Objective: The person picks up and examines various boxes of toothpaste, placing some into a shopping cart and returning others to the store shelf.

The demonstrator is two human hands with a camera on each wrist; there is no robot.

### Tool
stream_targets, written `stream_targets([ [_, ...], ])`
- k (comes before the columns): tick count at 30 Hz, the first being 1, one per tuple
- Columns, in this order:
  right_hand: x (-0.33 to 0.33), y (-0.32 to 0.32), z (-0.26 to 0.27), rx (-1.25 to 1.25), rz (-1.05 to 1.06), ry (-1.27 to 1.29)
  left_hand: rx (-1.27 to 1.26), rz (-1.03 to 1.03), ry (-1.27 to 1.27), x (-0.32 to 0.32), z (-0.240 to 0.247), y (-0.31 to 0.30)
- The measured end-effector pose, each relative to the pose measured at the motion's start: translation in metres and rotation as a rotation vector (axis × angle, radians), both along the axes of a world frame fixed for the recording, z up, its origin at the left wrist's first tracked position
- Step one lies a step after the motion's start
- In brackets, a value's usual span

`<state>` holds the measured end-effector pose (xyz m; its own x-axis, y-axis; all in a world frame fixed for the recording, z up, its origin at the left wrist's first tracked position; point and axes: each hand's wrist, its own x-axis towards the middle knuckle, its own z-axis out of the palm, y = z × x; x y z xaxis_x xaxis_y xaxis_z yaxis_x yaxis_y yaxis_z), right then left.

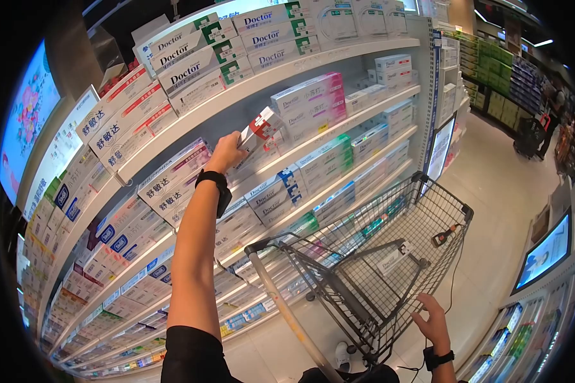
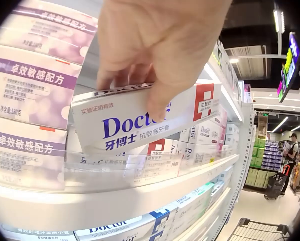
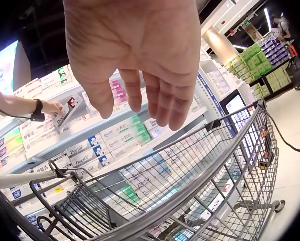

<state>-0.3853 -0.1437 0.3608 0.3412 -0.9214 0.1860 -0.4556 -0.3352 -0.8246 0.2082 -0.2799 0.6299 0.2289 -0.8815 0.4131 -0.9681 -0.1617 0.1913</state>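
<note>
My left hand (image 1: 229, 153) grips a white Doctor toothpaste box (image 1: 262, 126) with a red cross panel, at a middle shelf. In the left wrist view the thumb lies across the front of the toothpaste box (image 2: 92, 118) and the fingers go over its top edge. The box is tilted, just above similar boxes behind a clear shelf lip (image 2: 105, 170). My right hand (image 1: 433, 322) holds nothing and hangs by the side of the shopping cart (image 1: 364, 306). Its fingers point down, relaxed and apart, in the right wrist view. Another Doctor box (image 1: 395, 257) lies in the cart.
Shelves of stacked toothpaste boxes (image 1: 191, 70) fill the left side. A black device with a cable (image 1: 446, 236) is at the cart's far end. Lit screens (image 1: 546, 252) stand to the right. Down the aisle, a person (image 2: 292, 155) stands beside a black cart (image 2: 276, 186).
</note>
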Motion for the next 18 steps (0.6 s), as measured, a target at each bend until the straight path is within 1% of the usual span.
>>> stream_targets([
  [5, -0.003, 0.001, 0.002, 0.008, -0.017, -0.004, 0.073, 0.031, -0.051, 0.008, -0.006, -0.013],
  [14, -0.002, 0.0, -0.001, 0.011, -0.015, -0.019, 0.115, 0.062, -0.044, 0.009, -0.008, -0.02],
  [17, 0.0, 0.0, 0.003, 0.018, -0.014, -0.012, 0.163, 0.099, -0.054, 0.009, -0.01, -0.024],
  [18, 0.001, 0.0, 0.004, 0.026, -0.014, -0.008, 0.157, 0.079, -0.053, 0.009, -0.011, -0.024],
])
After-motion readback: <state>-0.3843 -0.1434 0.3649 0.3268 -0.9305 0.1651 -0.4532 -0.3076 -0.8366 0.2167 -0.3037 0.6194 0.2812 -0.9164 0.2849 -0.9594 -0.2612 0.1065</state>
